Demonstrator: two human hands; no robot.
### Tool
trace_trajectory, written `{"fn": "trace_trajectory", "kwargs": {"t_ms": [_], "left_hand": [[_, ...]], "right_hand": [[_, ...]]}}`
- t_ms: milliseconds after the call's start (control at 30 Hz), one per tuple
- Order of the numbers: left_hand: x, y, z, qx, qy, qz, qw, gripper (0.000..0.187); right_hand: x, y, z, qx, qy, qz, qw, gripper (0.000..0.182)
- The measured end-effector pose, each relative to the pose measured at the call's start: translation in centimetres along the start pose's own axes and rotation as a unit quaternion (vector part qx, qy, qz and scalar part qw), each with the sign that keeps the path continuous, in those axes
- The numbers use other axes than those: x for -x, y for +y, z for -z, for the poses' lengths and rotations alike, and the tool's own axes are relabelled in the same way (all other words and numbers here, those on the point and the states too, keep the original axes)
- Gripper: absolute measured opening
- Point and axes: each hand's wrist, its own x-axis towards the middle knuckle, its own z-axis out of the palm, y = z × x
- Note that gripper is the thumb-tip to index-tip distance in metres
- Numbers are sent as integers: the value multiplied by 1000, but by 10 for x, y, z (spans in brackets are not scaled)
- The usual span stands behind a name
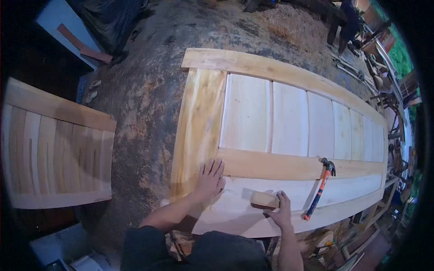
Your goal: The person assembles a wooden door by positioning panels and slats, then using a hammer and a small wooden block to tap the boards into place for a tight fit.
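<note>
A large pale wooden door panel point(244, 163) with a frame and several inset boards lies flat before me. My left hand point(210, 179) rests on it with fingers spread, where the left end board meets the middle rail. In my right hand point(281, 211) is a small wooden block point(265, 199), gripped at its right end, on the lower pale board. To the right of that hand, a claw hammer point(318, 189) with an orange and dark handle lies across the middle rail and lower boards, its head pointing away from me.
At the left stands another slatted wooden panel point(63, 149). Sandals point(92, 91) lie on the dirt floor point(140, 104) beyond it. Timber pieces point(350, 70) and a person's legs point(346, 34) show at the upper right. Scrap wood is below the panel's right side.
</note>
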Motion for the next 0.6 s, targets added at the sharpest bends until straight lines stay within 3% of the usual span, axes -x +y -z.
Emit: {"fn": "trace_trajectory", "kwargs": {"t_ms": [67,167,500,600], "left_hand": [[34,18,8,55,-27,-7,998,60],[74,21,-12,17,-42,-66,997,59],[93,47,-5,37,-12,-17,999,53],[90,50,-9,65,12,-3,998,51]], "right_hand": [[5,12,-16,-12,32,-10,999,75],[8,16,-22,-33,67,-12,997,71],[8,30,-24,-125,71,-90,986,70],[6,30,-13,-118,62,-40,990,70]]}}
